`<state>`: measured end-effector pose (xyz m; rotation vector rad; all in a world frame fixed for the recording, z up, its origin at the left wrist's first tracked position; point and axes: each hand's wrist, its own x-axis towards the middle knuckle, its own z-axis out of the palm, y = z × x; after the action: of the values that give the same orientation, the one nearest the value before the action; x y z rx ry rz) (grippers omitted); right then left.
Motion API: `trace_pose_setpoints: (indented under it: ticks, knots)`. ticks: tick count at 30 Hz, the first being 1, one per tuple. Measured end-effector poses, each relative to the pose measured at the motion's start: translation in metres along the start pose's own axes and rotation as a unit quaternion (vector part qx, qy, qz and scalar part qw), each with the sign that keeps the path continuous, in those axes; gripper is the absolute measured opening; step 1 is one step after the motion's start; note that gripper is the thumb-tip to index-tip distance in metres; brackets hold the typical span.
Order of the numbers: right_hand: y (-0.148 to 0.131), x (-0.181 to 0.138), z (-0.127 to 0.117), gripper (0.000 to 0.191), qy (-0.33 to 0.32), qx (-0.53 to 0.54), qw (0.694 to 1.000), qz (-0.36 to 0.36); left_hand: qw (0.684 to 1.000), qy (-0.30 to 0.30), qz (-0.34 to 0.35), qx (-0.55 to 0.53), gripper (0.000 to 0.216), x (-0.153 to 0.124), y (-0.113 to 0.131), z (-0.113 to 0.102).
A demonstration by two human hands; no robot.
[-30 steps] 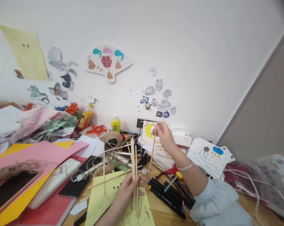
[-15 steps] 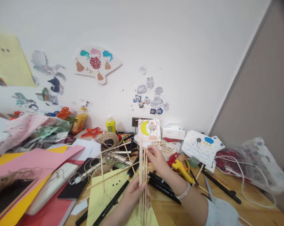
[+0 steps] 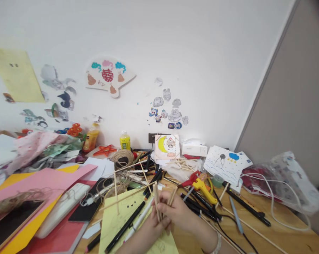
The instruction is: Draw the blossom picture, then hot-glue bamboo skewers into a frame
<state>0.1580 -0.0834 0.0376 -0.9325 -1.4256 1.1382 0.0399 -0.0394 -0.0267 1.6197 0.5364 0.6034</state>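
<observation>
hands (image 3: 166,218) clasp wooden sticks (image 3: 156,199) — near-upright, tips up.

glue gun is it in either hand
No, the glue gun lies on the table; the left hand and right hand grip wooden sticks.

The wooden sticks (image 3: 156,198) are thin, pale and round, bunched side by side. My left grip (image 3: 150,227) and right grip (image 3: 176,215) close around them together. They stand nearly upright, leaning a little left, blunt top ends poking out above my fingers and lower lengths hidden inside my hands. One stray stick (image 3: 172,196) splays off rightward at a slant. The bunch is held above the counter (image 3: 268,233), near the middle of its front edge.
</observation>
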Motion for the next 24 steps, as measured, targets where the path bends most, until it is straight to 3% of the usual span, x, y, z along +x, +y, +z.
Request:
trace_pose_setpoints:
  ticks: [2,5,9,14,16,19,24]
  knots:
    - [0.003,0.003,0.001,0.046,-0.011,0.033,0.999,0.003,0.999,-0.028,-0.012,-0.029,0.059,0.000,-0.001,0.001]
    - [0.009,0.007,0.003,0.047,0.024,0.041,0.999,-0.017,0.995,-0.077,-0.027,-0.054,0.051,-0.003,0.000,0.001]
    - [0.013,0.010,-0.003,0.045,0.071,0.050,0.996,-0.007,0.985,-0.077,-0.042,-0.147,0.051,-0.006,0.001,0.006]
    - [0.014,-0.018,-0.034,0.031,0.149,-0.122,0.981,-0.011,0.954,-0.071,-0.096,-0.276,0.047,-0.005,-0.001,0.011]
    - [0.020,-0.042,-0.050,0.021,0.145,-0.259,0.955,0.020,0.944,-0.050,-0.089,-0.314,0.043,-0.004,0.001,0.010]
    - [0.035,-0.076,-0.068,0.017,0.125,-0.467,0.874,0.055,0.935,-0.022,-0.077,-0.344,0.040,-0.003,0.006,0.008]
    - [0.054,-0.099,-0.081,0.016,0.111,-0.632,0.765,0.063,0.922,-0.023,-0.092,-0.375,0.035,-0.001,0.005,0.006]
